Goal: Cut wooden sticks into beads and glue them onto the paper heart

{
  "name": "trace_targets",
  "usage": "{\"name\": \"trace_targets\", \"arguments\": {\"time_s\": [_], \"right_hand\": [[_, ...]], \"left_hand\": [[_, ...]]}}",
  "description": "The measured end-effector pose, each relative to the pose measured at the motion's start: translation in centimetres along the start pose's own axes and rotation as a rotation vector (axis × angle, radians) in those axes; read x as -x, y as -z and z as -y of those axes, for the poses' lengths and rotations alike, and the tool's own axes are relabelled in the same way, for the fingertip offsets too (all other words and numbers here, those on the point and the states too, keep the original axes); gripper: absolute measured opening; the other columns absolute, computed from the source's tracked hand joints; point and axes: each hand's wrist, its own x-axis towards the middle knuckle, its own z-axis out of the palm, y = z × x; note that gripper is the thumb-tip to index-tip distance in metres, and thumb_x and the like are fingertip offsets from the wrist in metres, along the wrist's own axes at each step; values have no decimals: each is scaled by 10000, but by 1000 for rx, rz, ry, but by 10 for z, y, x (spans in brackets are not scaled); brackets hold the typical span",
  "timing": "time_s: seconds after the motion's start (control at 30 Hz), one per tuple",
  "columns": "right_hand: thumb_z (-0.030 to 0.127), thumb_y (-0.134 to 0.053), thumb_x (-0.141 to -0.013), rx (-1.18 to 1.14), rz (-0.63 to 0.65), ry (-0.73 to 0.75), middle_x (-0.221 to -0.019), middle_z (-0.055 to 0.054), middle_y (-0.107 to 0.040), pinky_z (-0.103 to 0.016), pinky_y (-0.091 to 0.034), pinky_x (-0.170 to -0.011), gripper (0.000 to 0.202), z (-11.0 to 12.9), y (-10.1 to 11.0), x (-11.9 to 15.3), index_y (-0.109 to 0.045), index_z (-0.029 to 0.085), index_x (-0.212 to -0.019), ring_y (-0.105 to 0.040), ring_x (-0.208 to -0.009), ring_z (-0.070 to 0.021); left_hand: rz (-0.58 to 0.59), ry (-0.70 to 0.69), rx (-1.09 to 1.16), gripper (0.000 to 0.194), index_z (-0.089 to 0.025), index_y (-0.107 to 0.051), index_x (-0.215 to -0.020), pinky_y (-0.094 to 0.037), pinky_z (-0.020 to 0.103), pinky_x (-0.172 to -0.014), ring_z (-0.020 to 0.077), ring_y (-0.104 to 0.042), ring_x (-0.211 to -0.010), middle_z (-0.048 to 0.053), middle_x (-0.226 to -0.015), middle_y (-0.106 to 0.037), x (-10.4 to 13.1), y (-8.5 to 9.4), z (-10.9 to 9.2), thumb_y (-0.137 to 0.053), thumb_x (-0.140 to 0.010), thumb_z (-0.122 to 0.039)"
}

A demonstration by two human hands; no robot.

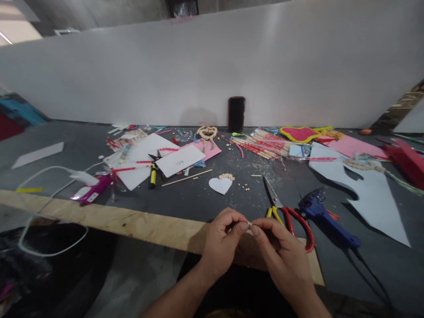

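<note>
My left hand [221,240] and my right hand [285,254] meet over the table's front edge, thumbs and forefingers pinched on one tiny pale piece [249,225]. It looks like a short bit of wooden stick, though the fingertips hide most of it. Just beyond lies a white paper heart [220,186], its upper right edge lined with small round wooden slices [227,176]. Loose cut bits [245,187] are scattered beside the heart. Red-handled scissors [276,201] rest close to my right hand, partly over yellow handles of another tool.
A blue glue gun [327,216] with a cord lies at the right, near a cut white sheet [377,194]. Wrapped sticks [261,145] and a phone [236,113] are at the back. Yellow-handled pliers [153,174], a thin stick [187,177] and papers lie left.
</note>
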Motion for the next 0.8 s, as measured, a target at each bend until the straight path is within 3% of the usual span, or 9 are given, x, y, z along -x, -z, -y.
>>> {"name": "trace_targets", "arguments": {"time_s": [0.23, 0.37, 0.6, 0.8], "right_hand": [[324, -500, -827, 6, -9, 10, -730, 19, -640, -183, -449, -566, 140, -1, 2, 0, -596, 224, -812, -591, -637, -103], [345, -480, -833, 99, -35, 3, -779, 2, -657, -198, -454, -598, 169, -5, 11, -4, -596, 223, -848, -608, -689, -119], [238, -409, -865, 662, 257, 12, -786, -12, -660, -234, -394, -566, 180, -16, 3, -18, -583, 222, -822, -626, -704, -146], [156, -415, -836, 805, 285, 23, -711, -44, -644, -259, -272, -454, 187, -14, -9, -24, -573, 193, -743, -612, -584, -170]], "left_hand": [[5, -43, -68, 125, -164, -622, -720, -401, 220, -655, 125, -522, -703, 2, -711, -565, 1, -1, -4, -559, -807, -226], [90, -66, -178, 159, -192, -672, -877, -429, 234, -725, 141, -575, -800, 24, -829, -639, -4, 7, 0, -531, -832, -250], [34, -97, -443, 170, -216, -647, -937, -434, 232, -730, 144, -585, -860, 18, -917, -649, -14, 26, 8, -529, -814, -203], [69, -136, -528, 169, -221, -645, -911, -439, 243, -765, 141, -583, -872, 5, -911, -652, -16, 29, 3, -519, -810, -170]]}}
